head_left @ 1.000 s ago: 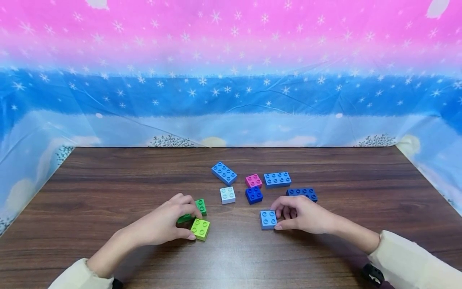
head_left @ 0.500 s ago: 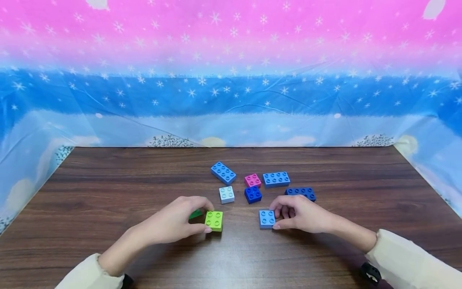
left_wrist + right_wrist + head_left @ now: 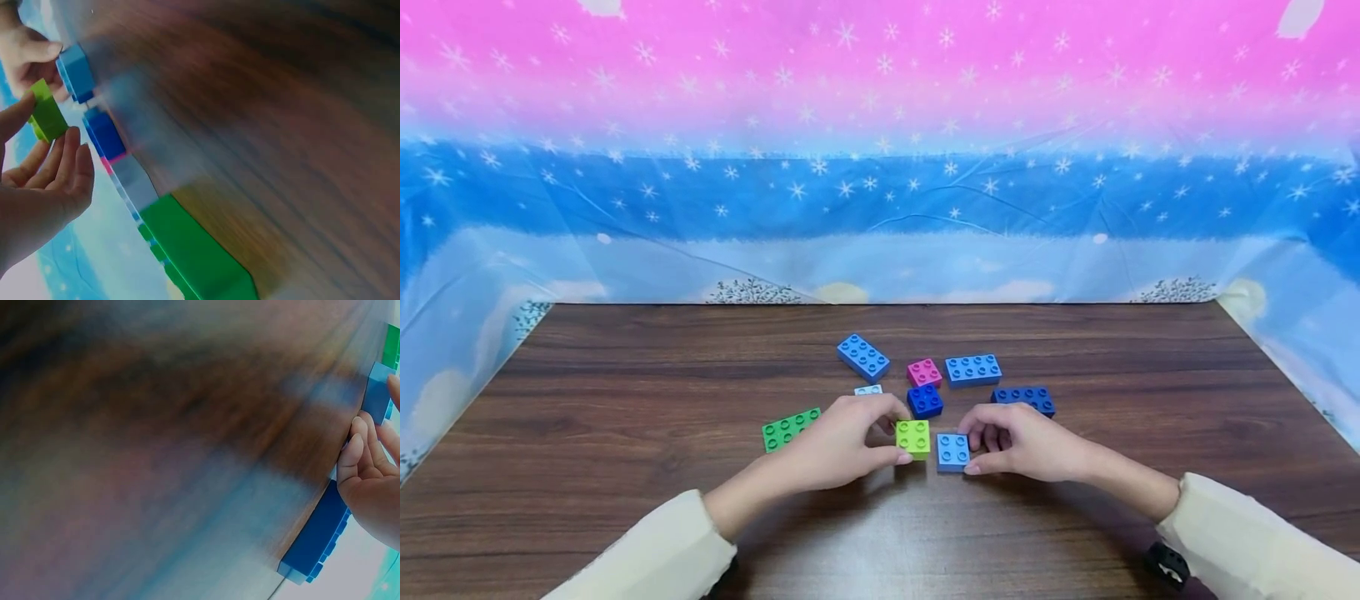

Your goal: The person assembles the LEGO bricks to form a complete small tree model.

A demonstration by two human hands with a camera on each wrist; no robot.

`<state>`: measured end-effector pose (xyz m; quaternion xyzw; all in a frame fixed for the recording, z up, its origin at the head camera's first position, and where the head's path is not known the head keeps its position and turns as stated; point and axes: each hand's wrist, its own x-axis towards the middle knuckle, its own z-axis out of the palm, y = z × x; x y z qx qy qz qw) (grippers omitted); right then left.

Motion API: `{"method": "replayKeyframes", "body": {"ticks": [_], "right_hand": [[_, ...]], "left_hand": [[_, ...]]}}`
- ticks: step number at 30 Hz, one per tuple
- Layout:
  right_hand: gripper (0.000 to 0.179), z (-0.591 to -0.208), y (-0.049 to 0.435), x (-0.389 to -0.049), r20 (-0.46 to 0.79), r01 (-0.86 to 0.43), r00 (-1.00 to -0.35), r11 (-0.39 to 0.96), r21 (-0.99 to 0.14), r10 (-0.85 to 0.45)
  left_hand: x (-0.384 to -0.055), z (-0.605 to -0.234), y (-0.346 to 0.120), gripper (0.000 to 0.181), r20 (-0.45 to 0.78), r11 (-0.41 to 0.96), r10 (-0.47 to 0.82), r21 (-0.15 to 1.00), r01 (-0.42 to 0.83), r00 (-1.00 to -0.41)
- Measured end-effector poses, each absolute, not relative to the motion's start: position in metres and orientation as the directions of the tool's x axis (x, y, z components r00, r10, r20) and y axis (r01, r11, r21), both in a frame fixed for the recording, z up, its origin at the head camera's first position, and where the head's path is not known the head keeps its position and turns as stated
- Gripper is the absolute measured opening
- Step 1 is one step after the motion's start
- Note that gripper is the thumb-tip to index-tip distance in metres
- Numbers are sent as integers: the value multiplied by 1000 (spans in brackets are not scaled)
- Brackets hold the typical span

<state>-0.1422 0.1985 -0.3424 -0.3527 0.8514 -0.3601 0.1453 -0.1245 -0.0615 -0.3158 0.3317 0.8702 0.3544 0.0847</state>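
Note:
My left hand (image 3: 842, 446) pinches a lime-green toy brick (image 3: 913, 439) with four studs between thumb and fingers. In the left wrist view the lime brick (image 3: 49, 112) is lifted off the table. Just right of it, my right hand (image 3: 1026, 443) grips a light blue four-stud brick (image 3: 952, 452) that rests on the table. A small gap separates the two bricks. Behind them sits a dark blue four-stud brick (image 3: 924, 402), in front of a pink brick (image 3: 924, 372). My left hand partly covers a pale blue brick (image 3: 868, 391) and a long green brick (image 3: 790, 428).
Two long blue bricks, one at the back left (image 3: 863, 357) and another blue brick (image 3: 973, 370) at the back right, lie on the wooden table (image 3: 625, 375). A long navy brick (image 3: 1024, 400) lies behind my right hand. A patterned cloth (image 3: 880, 192) hangs along the table's far edge.
My left hand has carried the lime-green brick rightwards from beside the long green brick to near the light blue brick. My right hand has stayed in place.

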Motion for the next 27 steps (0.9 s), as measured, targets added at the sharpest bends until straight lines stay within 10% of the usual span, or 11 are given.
{"method": "replayKeyframes", "body": {"ticks": [27], "right_hand": [[25, -339, 197, -141, 29, -524, -691, 474, -708, -722]], "left_hand": [[-132, -325, -20, 25, 86, 549, 659, 625, 556, -747]]}}
